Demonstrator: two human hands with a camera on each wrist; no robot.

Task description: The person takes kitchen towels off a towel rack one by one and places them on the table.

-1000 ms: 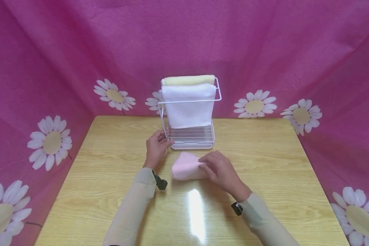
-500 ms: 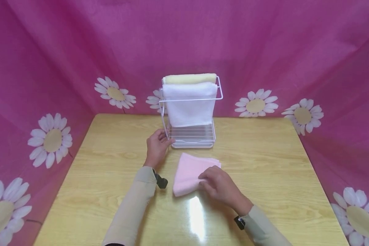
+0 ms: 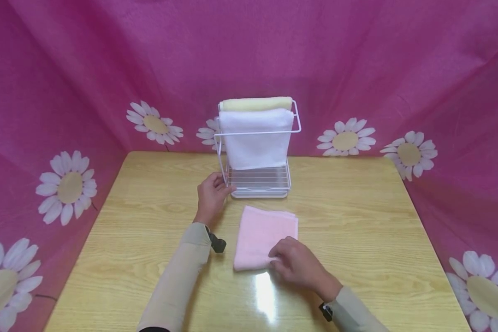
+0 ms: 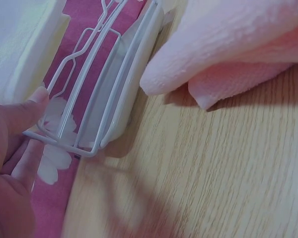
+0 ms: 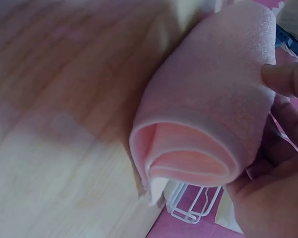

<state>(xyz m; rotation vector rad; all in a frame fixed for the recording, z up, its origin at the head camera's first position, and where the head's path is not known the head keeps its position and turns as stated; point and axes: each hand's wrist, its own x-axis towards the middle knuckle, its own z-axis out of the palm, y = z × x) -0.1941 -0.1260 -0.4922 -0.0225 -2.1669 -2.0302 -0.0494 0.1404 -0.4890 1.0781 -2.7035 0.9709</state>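
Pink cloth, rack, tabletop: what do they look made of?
Pink cloth: probably terry or microfibre, soft and matt; the left wrist view shows a fuzzy, textured nap.
Rack: likely painted or plastic-coated metal wire; thin, smooth white rods with rounded bends.
Tabletop: wood or wood-look laminate, can't tell which; grain shows throughout, and the bright glare suggests a glossy finish.

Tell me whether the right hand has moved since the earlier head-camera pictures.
Yes: pinching the pink towel, the right hand has moved toward the person, away from the far edge of the wooden table.
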